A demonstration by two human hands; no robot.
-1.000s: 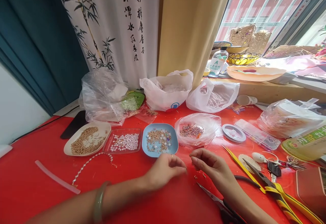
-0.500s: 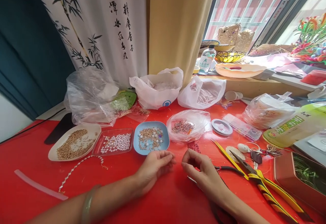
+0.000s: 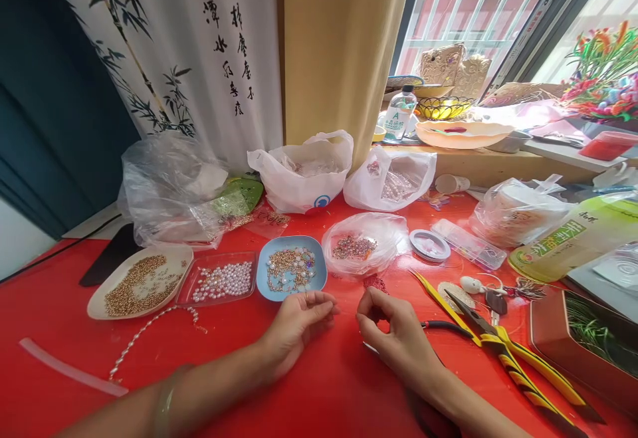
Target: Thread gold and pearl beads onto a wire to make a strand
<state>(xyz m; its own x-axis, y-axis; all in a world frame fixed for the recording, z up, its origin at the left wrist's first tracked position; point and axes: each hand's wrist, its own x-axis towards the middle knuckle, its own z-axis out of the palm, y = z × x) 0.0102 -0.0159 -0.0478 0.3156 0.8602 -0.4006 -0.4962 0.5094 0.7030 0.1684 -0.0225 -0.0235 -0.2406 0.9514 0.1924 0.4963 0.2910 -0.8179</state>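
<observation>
blue dish (image 3: 292,240) of beads (image 3: 289,268) just beyond left hand (image 3: 298,331), farther from right hand (image 3: 393,328); fingers narrow on both. cannot tell what's held.

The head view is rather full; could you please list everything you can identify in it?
Bead plate: 1, cream, left
Pearl tray: 1, clear, left-centre
Bead dish: 1, blue, centre
Beaded strand: 1, white, before tray
Strip: 1, pale pink, front left
Bags: 5 large, white/clear, mostly back
Spool: 1, white, right
Case: 1, clear, right
Pliers: 1, yellow-black, right
Large container: 1, yellow-green, right
Box: 1, reddish-brown, right
Bottle: 1, clear, windowsill
Shallow tray: 1, peach, windowsill
Flowers: 1 bunch, multicoloured, upper right
Curtains: 3 panels, teal/white/tan, back
Table: 1, red, beneath
Left hand: 1, curled, by dish
Right hand: 1, curled, right of centre
</observation>
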